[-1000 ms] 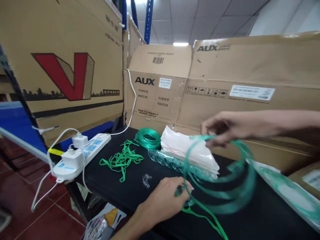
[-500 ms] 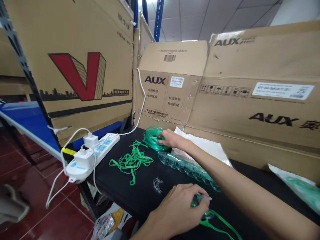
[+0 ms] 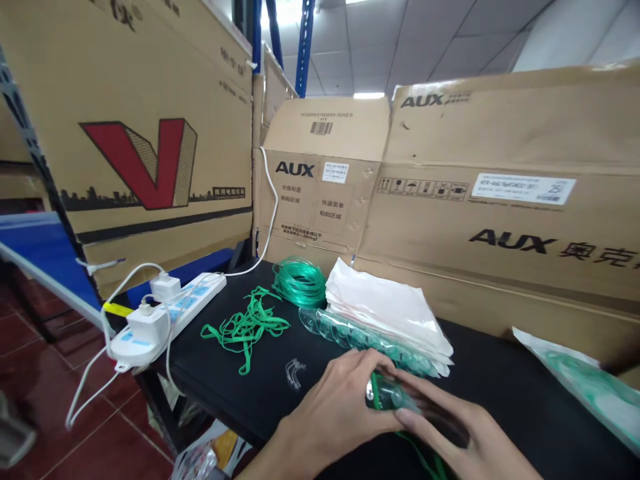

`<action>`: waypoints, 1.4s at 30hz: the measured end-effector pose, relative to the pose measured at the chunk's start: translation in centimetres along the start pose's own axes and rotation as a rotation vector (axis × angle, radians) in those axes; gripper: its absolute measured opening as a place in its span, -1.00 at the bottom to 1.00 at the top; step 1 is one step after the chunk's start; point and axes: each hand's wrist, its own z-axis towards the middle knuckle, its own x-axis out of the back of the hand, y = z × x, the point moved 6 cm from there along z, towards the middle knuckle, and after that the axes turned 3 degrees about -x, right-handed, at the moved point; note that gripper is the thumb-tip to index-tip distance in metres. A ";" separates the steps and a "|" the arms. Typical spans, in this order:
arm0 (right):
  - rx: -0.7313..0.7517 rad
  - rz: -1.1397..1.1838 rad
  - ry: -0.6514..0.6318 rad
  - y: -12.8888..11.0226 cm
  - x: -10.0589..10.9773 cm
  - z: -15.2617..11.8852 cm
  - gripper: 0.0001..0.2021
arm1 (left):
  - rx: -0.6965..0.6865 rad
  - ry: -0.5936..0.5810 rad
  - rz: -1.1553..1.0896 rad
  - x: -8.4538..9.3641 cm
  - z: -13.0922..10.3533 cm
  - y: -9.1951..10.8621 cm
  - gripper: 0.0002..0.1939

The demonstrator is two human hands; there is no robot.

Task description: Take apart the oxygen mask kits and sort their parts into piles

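Observation:
Near the front of the black table, my left hand is closed round a clear green plastic mask with a green elastic strap. My right hand meets it from the right, slightly blurred, its thumb touching the mask and its fingers partly hidden. Just beyond them a row of nested clear plastic masks lies along a stack of white plastic bags. A coil of green tubing rests behind. To the left lie a tangle of green elastic straps and a few thin pale strips.
A white power strip with plugged-in adapters sits on the table's left edge, cables hanging down. Large cardboard boxes wall the back. A packed bag with green contents lies at right. A bag of scraps is below the table.
My right hand has left the green tubing coil and come back to the mask in my left hand. The coil stays in place. The view has shifted slightly right.

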 end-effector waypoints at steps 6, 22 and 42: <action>-0.172 0.401 0.027 2.5 -0.7 -0.6 -0.40 | -0.165 -0.062 0.040 -1.0 1.8 2.1 -0.43; -0.264 0.399 0.111 3.2 -1.6 -3.3 -0.40 | -0.104 -0.257 0.009 -3.2 0.3 1.0 -0.87; -0.273 0.164 0.159 4.3 2.0 -3.6 -0.52 | 0.008 -0.338 0.341 0.2 0.7 -1.6 -0.80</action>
